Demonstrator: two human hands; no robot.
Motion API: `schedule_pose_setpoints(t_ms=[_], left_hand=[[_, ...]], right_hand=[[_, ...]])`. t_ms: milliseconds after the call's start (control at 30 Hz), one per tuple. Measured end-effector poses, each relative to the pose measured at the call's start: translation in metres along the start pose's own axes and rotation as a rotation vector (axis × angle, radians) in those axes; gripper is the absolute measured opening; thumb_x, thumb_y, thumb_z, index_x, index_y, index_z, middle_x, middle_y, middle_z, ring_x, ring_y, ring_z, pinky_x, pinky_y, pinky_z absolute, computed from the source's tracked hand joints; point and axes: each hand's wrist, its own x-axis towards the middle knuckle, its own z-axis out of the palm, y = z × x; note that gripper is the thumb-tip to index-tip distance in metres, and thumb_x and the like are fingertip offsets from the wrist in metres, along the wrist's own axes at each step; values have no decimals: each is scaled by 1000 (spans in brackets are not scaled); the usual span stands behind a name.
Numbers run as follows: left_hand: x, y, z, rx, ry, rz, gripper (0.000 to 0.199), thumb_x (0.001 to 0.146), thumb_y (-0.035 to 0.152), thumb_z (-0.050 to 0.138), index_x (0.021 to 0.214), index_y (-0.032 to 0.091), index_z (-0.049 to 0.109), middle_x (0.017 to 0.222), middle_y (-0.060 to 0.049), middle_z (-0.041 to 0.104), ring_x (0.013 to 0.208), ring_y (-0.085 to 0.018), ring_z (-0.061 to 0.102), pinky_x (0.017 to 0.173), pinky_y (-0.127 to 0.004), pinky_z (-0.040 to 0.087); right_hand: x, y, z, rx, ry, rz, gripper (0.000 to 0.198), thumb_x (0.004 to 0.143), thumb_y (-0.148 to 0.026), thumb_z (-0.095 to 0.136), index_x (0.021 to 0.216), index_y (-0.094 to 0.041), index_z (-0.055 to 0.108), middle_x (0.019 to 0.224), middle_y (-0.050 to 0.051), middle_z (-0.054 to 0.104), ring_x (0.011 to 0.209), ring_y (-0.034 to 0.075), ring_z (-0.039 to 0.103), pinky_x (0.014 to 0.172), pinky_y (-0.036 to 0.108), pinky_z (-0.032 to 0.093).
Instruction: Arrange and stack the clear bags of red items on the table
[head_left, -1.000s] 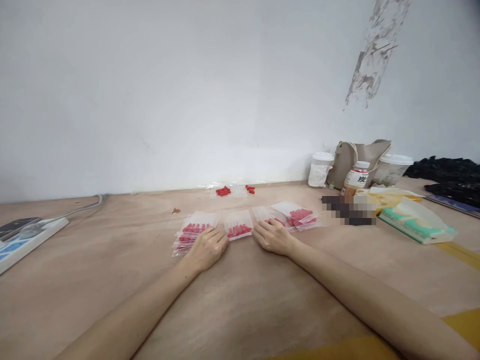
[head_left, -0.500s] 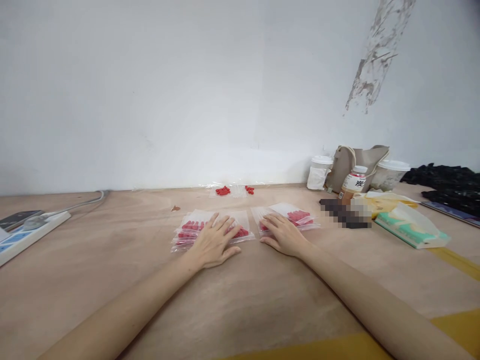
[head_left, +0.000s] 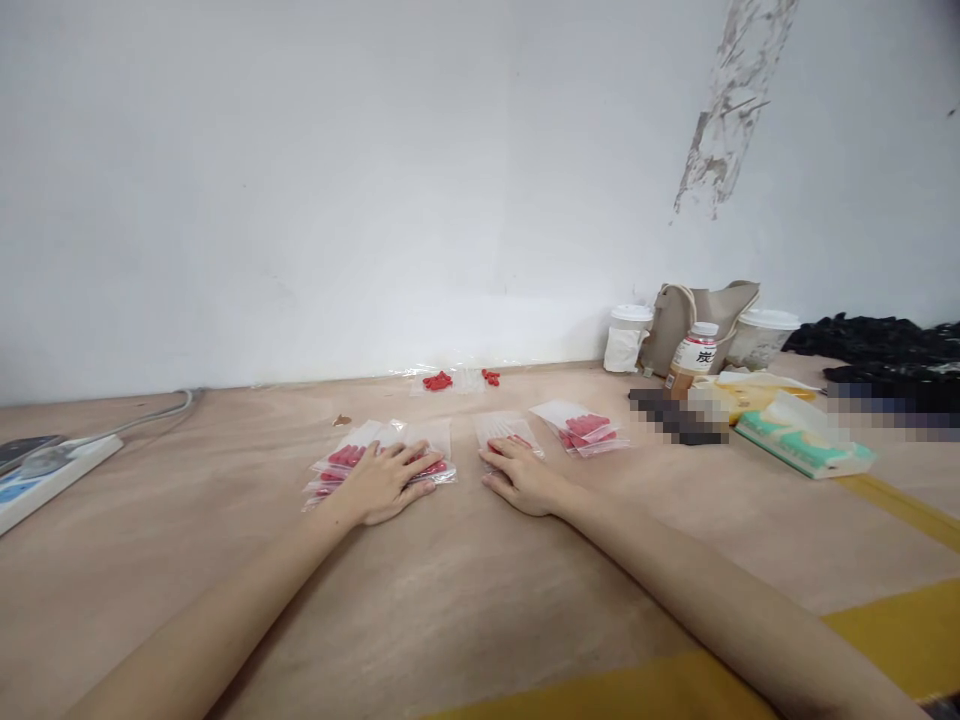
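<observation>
My left hand (head_left: pixel 388 483) lies flat, fingers spread, on a fanned pile of clear plastic bags (head_left: pixel 328 466) holding small red pieces. Under my right hand (head_left: pixel 523 476), also flat with its fingers out, is a single-looking clear bag (head_left: pixel 501 428) with red pieces partly hidden by the fingers. Just right of that hand, a small overlapping stack of similar bags (head_left: pixel 587 430) rests on the table, untouched. By the wall lie two small heaps of red pieces, a left heap (head_left: pixel 437 381) and a right heap (head_left: pixel 490 378), on clear plastic.
A white power strip (head_left: pixel 60 483) is at the left. On the right stand a lidded cup (head_left: pixel 628 338), a grey bag (head_left: pixel 667 325), a drink bottle (head_left: pixel 691 362) and another cup (head_left: pixel 763 342). A green tissue pack (head_left: pixel 806 445) lies nearer, with black material (head_left: pixel 885 350) behind.
My right hand has moved left with a bag beneath it, parting it from the stack at the right. My left hand and its pile have shifted left, and the view has turned slightly right.
</observation>
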Motion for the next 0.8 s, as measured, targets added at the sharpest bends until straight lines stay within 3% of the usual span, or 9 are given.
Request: schedule_pose_setpoints(t_ms=[100, 267, 433, 633, 800], left_hand=[[-7, -6, -1, 14, 34, -16, 44, 87, 53, 23, 127, 38, 34, 133, -2, 39, 113, -25, 41, 91, -44, 26], [0, 15, -7, 50, 307, 145, 44, 86, 46, 38, 123, 23, 43, 124, -9, 47, 116, -25, 39, 98, -49, 21], [25, 45, -4, -9, 397, 308, 24, 85, 26, 43, 104, 17, 55, 99, -8, 60, 95, -19, 53, 91, -38, 36], [37, 48, 9, -132, 417, 250, 18, 84, 24, 46, 97, 19, 57, 89, -4, 62, 85, -16, 57, 83, -33, 41], [38, 47, 16, -110, 482, 228, 22, 84, 33, 50, 98, 19, 57, 89, -3, 64, 85, -16, 57, 84, -34, 40]], right_hand=[[7, -13, 7, 9, 33, -11, 42, 85, -35, 39, 121, -14, 44, 121, 13, 47, 114, 21, 41, 97, 38, 32], [1, -7, -12, -34, 138, -86, 47, 76, -31, 51, 120, -17, 44, 119, 12, 47, 112, 22, 41, 93, 38, 34], [-13, 26, -35, -156, 78, -178, 52, 64, -7, 51, 114, -23, 50, 120, 9, 45, 103, 21, 47, 86, 39, 39], [-21, 38, -18, 2, 199, -28, 24, 80, -13, 44, 96, -20, 61, 98, 7, 56, 78, 14, 55, 69, 28, 45], [-21, 34, -9, 84, 287, 24, 20, 83, -17, 44, 89, -19, 63, 84, 5, 62, 77, 15, 57, 67, 28, 45]])
